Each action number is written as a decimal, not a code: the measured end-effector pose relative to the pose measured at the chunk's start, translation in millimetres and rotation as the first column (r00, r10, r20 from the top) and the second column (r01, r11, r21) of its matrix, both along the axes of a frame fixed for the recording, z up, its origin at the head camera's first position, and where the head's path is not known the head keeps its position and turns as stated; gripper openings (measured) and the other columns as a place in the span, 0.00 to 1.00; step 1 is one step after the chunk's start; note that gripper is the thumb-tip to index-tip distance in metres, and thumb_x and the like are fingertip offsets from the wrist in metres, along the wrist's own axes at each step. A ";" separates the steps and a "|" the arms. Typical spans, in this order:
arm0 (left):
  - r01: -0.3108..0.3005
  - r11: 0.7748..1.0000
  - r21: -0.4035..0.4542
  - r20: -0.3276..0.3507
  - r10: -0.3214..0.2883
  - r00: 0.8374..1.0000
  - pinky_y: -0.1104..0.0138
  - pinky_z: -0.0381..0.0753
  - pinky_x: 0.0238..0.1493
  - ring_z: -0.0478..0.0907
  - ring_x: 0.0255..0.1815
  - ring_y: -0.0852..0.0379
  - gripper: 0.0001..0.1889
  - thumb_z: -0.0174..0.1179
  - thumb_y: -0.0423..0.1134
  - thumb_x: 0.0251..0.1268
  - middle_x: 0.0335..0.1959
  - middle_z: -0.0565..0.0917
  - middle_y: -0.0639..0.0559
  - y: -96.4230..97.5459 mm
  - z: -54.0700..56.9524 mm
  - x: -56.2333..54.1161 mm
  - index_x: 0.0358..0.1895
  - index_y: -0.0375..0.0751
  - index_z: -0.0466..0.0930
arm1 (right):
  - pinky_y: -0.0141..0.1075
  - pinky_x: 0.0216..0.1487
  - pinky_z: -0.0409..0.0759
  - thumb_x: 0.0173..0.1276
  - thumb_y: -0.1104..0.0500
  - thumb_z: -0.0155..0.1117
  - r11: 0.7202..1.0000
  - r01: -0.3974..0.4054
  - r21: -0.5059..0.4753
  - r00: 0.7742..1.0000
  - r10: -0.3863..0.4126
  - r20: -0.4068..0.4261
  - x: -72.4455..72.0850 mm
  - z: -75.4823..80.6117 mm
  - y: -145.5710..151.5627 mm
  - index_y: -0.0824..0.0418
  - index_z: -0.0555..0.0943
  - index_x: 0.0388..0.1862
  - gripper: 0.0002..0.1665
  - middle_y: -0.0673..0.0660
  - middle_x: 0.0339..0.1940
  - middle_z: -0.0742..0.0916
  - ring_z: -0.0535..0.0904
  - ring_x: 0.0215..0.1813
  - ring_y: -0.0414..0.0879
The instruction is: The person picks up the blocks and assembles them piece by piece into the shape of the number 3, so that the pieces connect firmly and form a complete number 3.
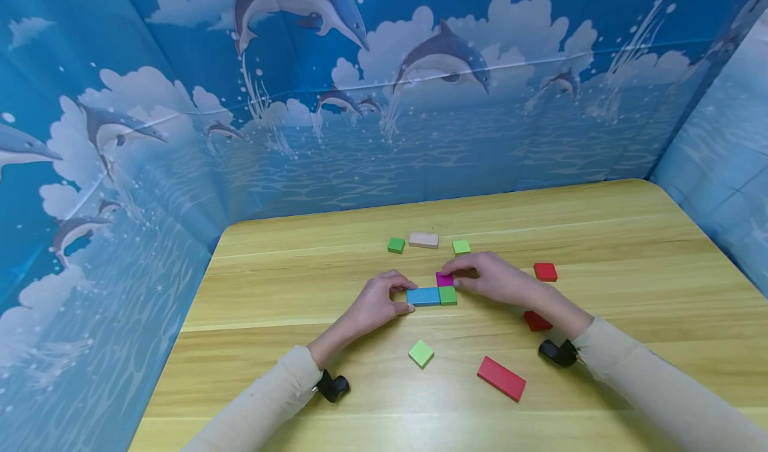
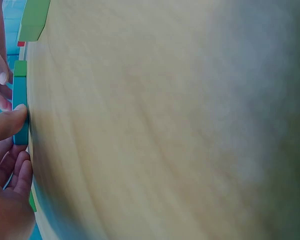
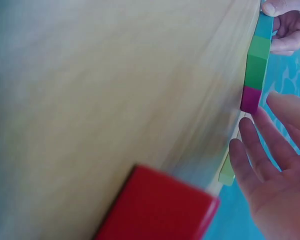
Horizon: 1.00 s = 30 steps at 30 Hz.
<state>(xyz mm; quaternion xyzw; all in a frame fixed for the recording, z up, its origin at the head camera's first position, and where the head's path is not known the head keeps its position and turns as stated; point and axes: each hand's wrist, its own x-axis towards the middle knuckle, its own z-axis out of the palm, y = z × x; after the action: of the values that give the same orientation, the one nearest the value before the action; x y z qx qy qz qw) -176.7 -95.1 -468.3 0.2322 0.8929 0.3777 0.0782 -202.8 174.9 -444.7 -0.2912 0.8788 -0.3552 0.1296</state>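
Note:
A flat blue rectangular block (image 1: 423, 297) lies mid-table, its right end against a green square block (image 1: 448, 296). Behind the green one sits a purple block (image 1: 445, 279), touching it. My left hand (image 1: 379, 298) pinches the left end of the blue block, thumb at the near edge and fingers at the far edge. In the left wrist view, the thumb presses the side of the blue block (image 2: 21, 92). My right hand (image 1: 493, 277) touches the purple block with a fingertip. The right wrist view shows its fingers fairly straight beside the purple block (image 3: 250, 99).
Beyond the hands lie a dark green block (image 1: 396, 245), a greyish-pink block (image 1: 423, 240) and a light green block (image 1: 461, 247). Nearer are another light green block (image 1: 421, 354) and a long red block (image 1: 501, 379). Two red blocks, one the far red block (image 1: 545, 272), flank the right forearm.

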 end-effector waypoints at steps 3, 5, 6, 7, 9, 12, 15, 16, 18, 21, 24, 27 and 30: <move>-0.001 1.000 0.000 0.001 0.001 1.000 0.66 0.75 0.51 0.74 0.46 0.59 0.16 0.72 0.35 0.57 0.44 0.81 0.59 -0.3 -0.2 0.2 0.50 0.43 0.85 | 0.51 0.60 0.74 0.70 0.62 0.64 1.000 0.026 0.009 1.000 -0.026 0.004 2.8 1.2 4.6 0.52 0.82 0.59 0.19 0.51 0.58 0.83 0.75 0.62 0.53; -0.002 1.000 0.002 0.001 0.002 1.000 0.65 0.75 0.51 0.75 0.46 0.58 0.16 0.72 0.34 0.57 0.44 0.81 0.58 -0.4 -0.1 0.5 0.50 0.43 0.85 | 0.51 0.60 0.74 0.69 0.62 0.65 0.999 0.043 0.013 0.999 -0.043 0.007 4.7 2.1 8.2 0.53 0.82 0.60 0.20 0.52 0.58 0.82 0.75 0.63 0.54; -0.002 1.000 0.002 0.001 0.002 1.000 0.65 0.75 0.51 0.75 0.46 0.58 0.16 0.72 0.34 0.57 0.44 0.81 0.58 -0.4 -0.1 0.6 0.50 0.43 0.85 | 0.51 0.60 0.74 0.69 0.62 0.65 0.999 0.052 0.014 0.999 -0.052 0.009 5.7 2.6 9.9 0.53 0.82 0.60 0.20 0.52 0.59 0.82 0.75 0.63 0.54; -0.002 1.000 0.002 0.001 0.002 1.000 0.65 0.75 0.51 0.75 0.46 0.58 0.16 0.72 0.34 0.57 0.44 0.81 0.58 -0.4 -0.3 0.6 0.50 0.43 0.85 | 0.51 0.60 0.75 0.69 0.61 0.65 0.998 0.059 0.015 0.998 -0.060 0.008 6.7 3.0 11.6 0.53 0.81 0.60 0.21 0.52 0.59 0.82 0.74 0.63 0.54; -0.003 1.000 0.001 0.004 0.003 1.000 0.65 0.75 0.51 0.75 0.46 0.58 0.16 0.72 0.34 0.57 0.44 0.81 0.58 -0.1 -0.3 0.6 0.50 0.43 0.85 | 0.51 0.60 0.75 0.69 0.62 0.65 0.998 0.065 0.013 0.998 -0.065 0.006 8.4 3.6 15.7 0.54 0.81 0.61 0.21 0.53 0.60 0.82 0.74 0.63 0.55; -0.004 1.000 -0.003 0.006 0.004 1.000 0.66 0.74 0.51 0.74 0.46 0.59 0.16 0.71 0.35 0.57 0.44 0.81 0.59 -0.2 -0.8 0.7 0.51 0.44 0.85 | 0.51 0.59 0.75 0.69 0.62 0.66 0.997 0.074 0.017 0.997 -0.074 0.004 11.3 5.2 22.3 0.55 0.80 0.62 0.22 0.53 0.60 0.81 0.74 0.64 0.55; -0.005 1.000 -0.008 0.007 0.005 1.000 0.67 0.74 0.51 0.74 0.46 0.60 0.16 0.71 0.35 0.58 0.44 0.80 0.60 -0.6 -0.7 0.8 0.51 0.44 0.85 | 0.51 0.59 0.75 0.69 0.62 0.65 0.997 0.077 0.020 0.997 -0.077 -0.001 14.0 7.4 30.5 0.57 0.79 0.63 0.23 0.54 0.60 0.81 0.73 0.64 0.57; -0.005 1.000 -0.009 0.005 0.005 1.000 0.67 0.74 0.51 0.74 0.46 0.60 0.16 0.71 0.35 0.58 0.44 0.80 0.60 -0.7 -0.7 0.7 0.51 0.44 0.85 | 0.51 0.59 0.75 0.69 0.62 0.65 0.996 0.082 0.021 0.997 -0.082 -0.003 14.8 8.2 33.1 0.57 0.79 0.63 0.23 0.53 0.61 0.81 0.73 0.64 0.56; -0.005 1.000 -0.006 0.004 0.005 1.000 0.66 0.75 0.51 0.74 0.47 0.59 0.16 0.71 0.35 0.58 0.44 0.80 0.59 -0.7 -0.1 0.8 0.51 0.44 0.85 | 0.52 0.58 0.75 0.70 0.62 0.64 0.996 0.087 0.019 0.996 -0.087 -0.012 16.3 9.7 38.7 0.57 0.79 0.63 0.22 0.53 0.60 0.81 0.74 0.64 0.57; -0.007 1.000 -0.003 0.006 0.007 1.000 0.66 0.75 0.51 0.74 0.47 0.59 0.16 0.71 0.35 0.58 0.44 0.81 0.59 -0.7 0.1 0.8 0.51 0.44 0.85 | 0.53 0.58 0.75 0.70 0.63 0.63 0.995 0.097 0.011 0.995 -0.097 -0.019 19.0 10.3 46.2 0.57 0.79 0.62 0.21 0.53 0.60 0.82 0.75 0.63 0.56; -0.008 1.000 -0.005 0.015 0.008 1.000 0.67 0.75 0.51 0.74 0.47 0.60 0.16 0.71 0.35 0.58 0.45 0.80 0.59 -0.7 0.1 1.1 0.51 0.44 0.85 | 0.53 0.57 0.76 0.70 0.63 0.63 0.994 0.104 0.016 0.994 -0.104 -0.030 22.7 10.6 52.8 0.58 0.80 0.62 0.21 0.55 0.59 0.82 0.75 0.62 0.57; -0.004 1.000 -0.007 0.015 0.004 1.000 0.67 0.75 0.51 0.74 0.46 0.60 0.16 0.71 0.35 0.58 0.44 0.80 0.59 -0.6 -0.1 1.6 0.51 0.44 0.85 | 0.53 0.56 0.76 0.70 0.63 0.64 0.993 0.113 0.025 0.993 -0.112 -0.034 27.1 11.1 58.8 0.58 0.80 0.61 0.21 0.55 0.59 0.82 0.75 0.61 0.58; 0.000 1.000 0.000 0.003 0.000 1.000 0.66 0.75 0.51 0.75 0.47 0.59 0.16 0.71 0.35 0.58 0.44 0.81 0.59 -0.9 0.1 2.3 0.51 0.43 0.85 | 0.53 0.56 0.77 0.70 0.63 0.64 0.993 0.115 0.032 0.993 -0.113 -0.042 31.6 11.5 64.4 0.58 0.80 0.62 0.21 0.55 0.59 0.82 0.75 0.61 0.58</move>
<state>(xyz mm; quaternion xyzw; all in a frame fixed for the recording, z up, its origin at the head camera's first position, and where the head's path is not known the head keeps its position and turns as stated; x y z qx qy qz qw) -174.4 -96.0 -468.2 0.2316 0.8928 0.3781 0.0796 -171.2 239.3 -433.2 -0.2453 0.9023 -0.3412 0.0964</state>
